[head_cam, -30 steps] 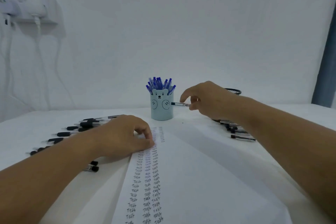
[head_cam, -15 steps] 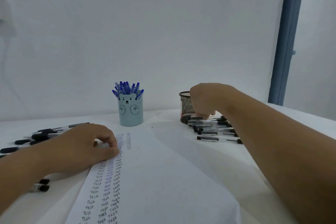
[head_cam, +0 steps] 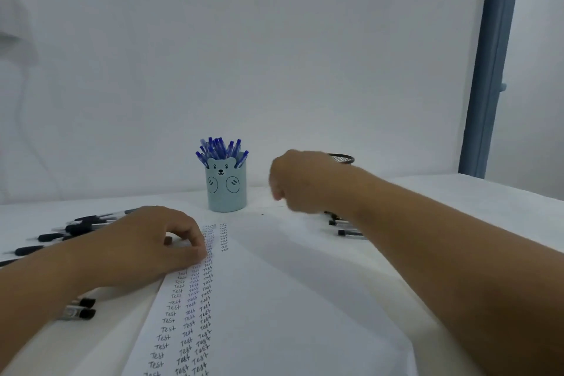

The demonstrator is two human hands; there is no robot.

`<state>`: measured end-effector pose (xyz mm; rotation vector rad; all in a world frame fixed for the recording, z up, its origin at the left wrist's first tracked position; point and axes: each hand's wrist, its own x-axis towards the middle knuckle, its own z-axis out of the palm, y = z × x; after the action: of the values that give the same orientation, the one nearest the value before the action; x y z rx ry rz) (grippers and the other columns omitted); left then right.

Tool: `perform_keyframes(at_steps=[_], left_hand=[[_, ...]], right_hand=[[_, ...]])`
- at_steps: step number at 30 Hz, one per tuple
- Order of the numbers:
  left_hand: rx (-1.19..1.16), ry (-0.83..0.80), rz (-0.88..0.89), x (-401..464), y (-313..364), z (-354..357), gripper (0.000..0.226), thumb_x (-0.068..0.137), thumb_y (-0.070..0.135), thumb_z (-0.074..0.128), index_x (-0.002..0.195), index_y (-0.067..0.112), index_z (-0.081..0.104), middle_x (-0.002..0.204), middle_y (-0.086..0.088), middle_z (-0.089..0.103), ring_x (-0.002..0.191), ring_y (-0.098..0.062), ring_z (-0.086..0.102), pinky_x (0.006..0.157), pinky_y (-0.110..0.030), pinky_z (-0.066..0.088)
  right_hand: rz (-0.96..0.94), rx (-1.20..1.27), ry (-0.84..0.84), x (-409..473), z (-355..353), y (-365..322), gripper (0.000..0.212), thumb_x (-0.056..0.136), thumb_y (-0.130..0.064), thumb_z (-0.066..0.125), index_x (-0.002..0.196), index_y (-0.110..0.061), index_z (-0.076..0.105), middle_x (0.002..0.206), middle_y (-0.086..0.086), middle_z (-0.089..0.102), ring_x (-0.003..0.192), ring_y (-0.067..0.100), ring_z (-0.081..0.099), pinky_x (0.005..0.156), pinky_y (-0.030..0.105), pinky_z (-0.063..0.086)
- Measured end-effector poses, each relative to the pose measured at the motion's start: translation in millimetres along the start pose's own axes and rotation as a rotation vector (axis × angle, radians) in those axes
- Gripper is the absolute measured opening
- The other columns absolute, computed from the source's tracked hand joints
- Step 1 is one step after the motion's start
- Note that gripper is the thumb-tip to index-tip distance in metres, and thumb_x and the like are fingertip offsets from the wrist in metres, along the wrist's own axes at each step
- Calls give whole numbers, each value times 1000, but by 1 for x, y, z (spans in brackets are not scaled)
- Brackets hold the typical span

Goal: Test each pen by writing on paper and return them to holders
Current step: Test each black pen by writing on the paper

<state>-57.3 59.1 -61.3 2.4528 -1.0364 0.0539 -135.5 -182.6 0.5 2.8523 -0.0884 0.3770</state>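
Note:
A white paper sheet (head_cam: pixel 290 299) with columns of handwritten "Test" lies in front of me. My left hand (head_cam: pixel 146 247) rests on its upper left edge, fingertips pressing down, holding nothing. Blurred, my right hand (head_cam: pixel 305 181) hovers above the table between the blue bear holder (head_cam: pixel 226 189), full of blue pens (head_cam: pixel 221 148), and the black mesh holder (head_cam: pixel 343 159). Its fingers curl downward and are hidden; no pen shows in it. Black pens (head_cam: pixel 345 227) lie under my right forearm. More black pens (head_cam: pixel 76 227) are spread at the left.
Two capped pens (head_cam: pixel 81 308) lie near my left forearm. A white wall stands close behind the holders, and a blue-grey door frame (head_cam: pixel 491 70) rises at the right. The table (head_cam: pixel 457 198) has a white covering.
My right hand held a pen beside the bear holder, reached down to the right pen pile, and has now lifted off it and swung left. My left hand stayed on the paper.

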Motion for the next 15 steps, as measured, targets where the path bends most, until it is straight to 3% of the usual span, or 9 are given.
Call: perform_keyframes(at_steps=[3,6,10,12,15], left_hand=[[-21,13,-22,1,6,-3,2,84,42,76,85,44,75,99,29,70,94,5,65,92,-24,52],[-55,82,-2,1,5,-14,10,86,32,77,78,39,77,92,23,73,92,5,66,93,-25,53],[53,69,-19,-7,-5,-44,10,86,25,78,82,35,77,77,25,70,76,3,64,74,-18,48],[34,-43,-71,-14,-11,-59,10,86,21,79,86,31,77,64,23,64,60,2,56,63,-13,43],[-2,-199,-150,-26,-19,-78,9,82,16,83,88,21,79,57,19,59,55,2,52,59,-11,40]], right_hand=[[-184,91,58,3,22,-32,36,92,-11,52,119,-27,68,123,2,62,107,27,62,86,38,53],[-298,221,101,3,42,-52,30,96,-21,49,118,-31,67,120,-4,64,112,22,58,89,39,51],[-386,321,158,3,56,-62,24,100,-28,47,107,-27,70,104,-13,64,98,13,57,86,37,52],[-385,380,161,8,61,-60,22,100,-30,49,106,-29,70,97,-19,58,90,5,51,87,33,50],[-401,445,168,12,66,-59,18,98,-33,54,106,-31,70,95,-23,55,79,-7,47,80,21,41]])
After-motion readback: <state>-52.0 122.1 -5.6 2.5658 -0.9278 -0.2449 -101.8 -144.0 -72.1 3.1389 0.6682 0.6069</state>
